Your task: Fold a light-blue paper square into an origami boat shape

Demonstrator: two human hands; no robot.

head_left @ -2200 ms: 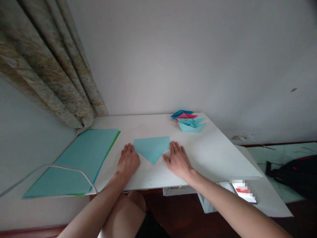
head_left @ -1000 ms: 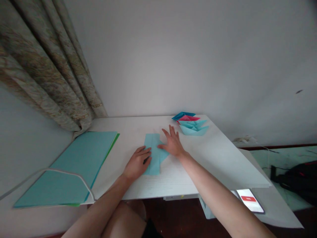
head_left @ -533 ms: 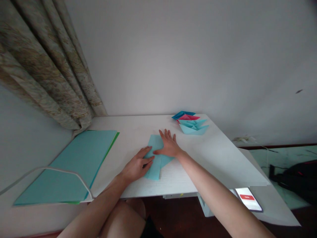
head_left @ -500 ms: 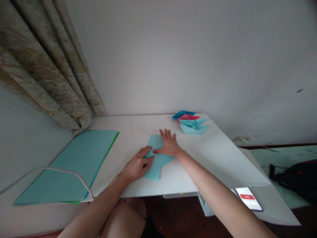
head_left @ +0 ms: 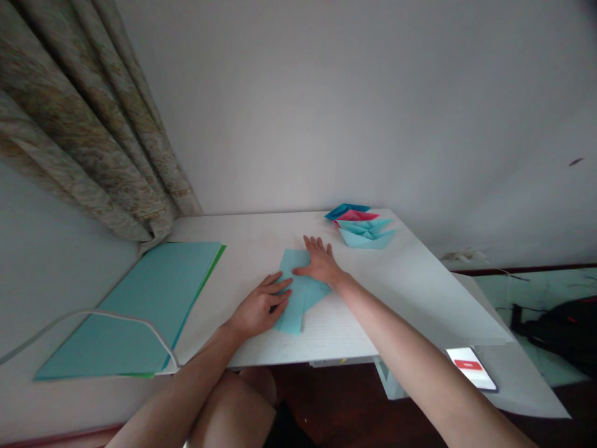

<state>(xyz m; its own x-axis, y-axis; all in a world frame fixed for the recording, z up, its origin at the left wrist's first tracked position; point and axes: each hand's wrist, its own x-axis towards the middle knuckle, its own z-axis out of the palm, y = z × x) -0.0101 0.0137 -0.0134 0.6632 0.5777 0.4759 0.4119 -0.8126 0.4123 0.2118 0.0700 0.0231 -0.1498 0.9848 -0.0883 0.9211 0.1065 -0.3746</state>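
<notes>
A light blue sheet of paper (head_left: 292, 316), partly folded, lies flat on the white table (head_left: 252, 230). My left hand (head_left: 262, 305) rests on its left side with the fingers stretched out across it. On the upper right part of the paper lies my right hand (head_left: 321, 261), fingers spread and pointing away from me. Both hands press on the paper without gripping it, and they cover some of its folds. Beyond my right hand stand light blue paper boats (head_left: 367, 238), a pink paper boat (head_left: 357, 216) and a dark blue paper boat (head_left: 346, 211).
A stack of large light blue and green paper sheets (head_left: 140, 311) lies at the left, with a white cable (head_left: 121, 318) arching over it. A phone (head_left: 472, 368) with a lit screen is at the right front. A patterned curtain (head_left: 107, 124) hangs at the left.
My right hand has shifted slightly up and right over the paper. My left hand's fingers have moved a little across the paper. The whole view has tilted slightly.
</notes>
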